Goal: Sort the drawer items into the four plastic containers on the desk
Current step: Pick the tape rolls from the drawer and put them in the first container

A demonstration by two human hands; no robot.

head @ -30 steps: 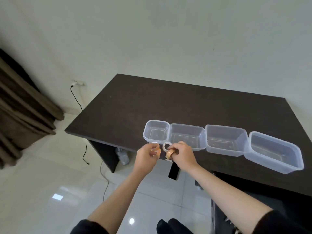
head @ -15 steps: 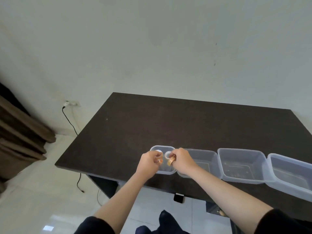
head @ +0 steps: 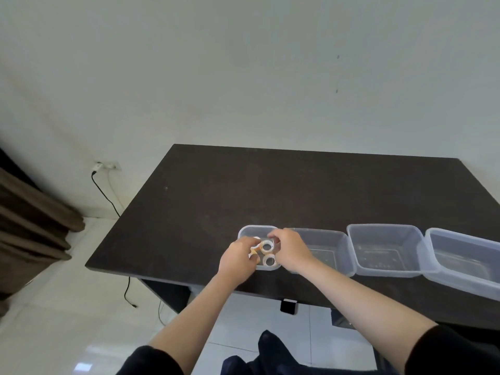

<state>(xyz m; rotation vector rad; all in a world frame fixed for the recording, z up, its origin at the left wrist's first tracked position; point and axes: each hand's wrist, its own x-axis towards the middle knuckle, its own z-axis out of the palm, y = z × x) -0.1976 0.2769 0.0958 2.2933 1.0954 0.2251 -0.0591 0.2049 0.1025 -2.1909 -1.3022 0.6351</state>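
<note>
Four clear plastic containers stood in a row near the front edge of the dark brown desk [head: 243, 190]. The leftmost small rounded container [head: 257, 229] held white tape rolls: one roll [head: 269, 261] lay flat at its front, another roll [head: 266, 246] sat just behind it, partly hidden by the hands. The second container [head: 324, 247], third container [head: 384, 250] and fourth container [head: 465, 258] showed nothing inside.

The left hand [head: 238, 257] and right hand [head: 290, 249] met over the small container; the left fingers curled on a pale roll, while the right fingers' grip could not be made out.

A black cable [head: 105, 193] ran from a wall socket [head: 104, 166]; brown curtains [head: 29, 228] hung at left.

Compared with half a second earlier, both hands had lowered into the small container, and a roll now lay at its front.
</note>
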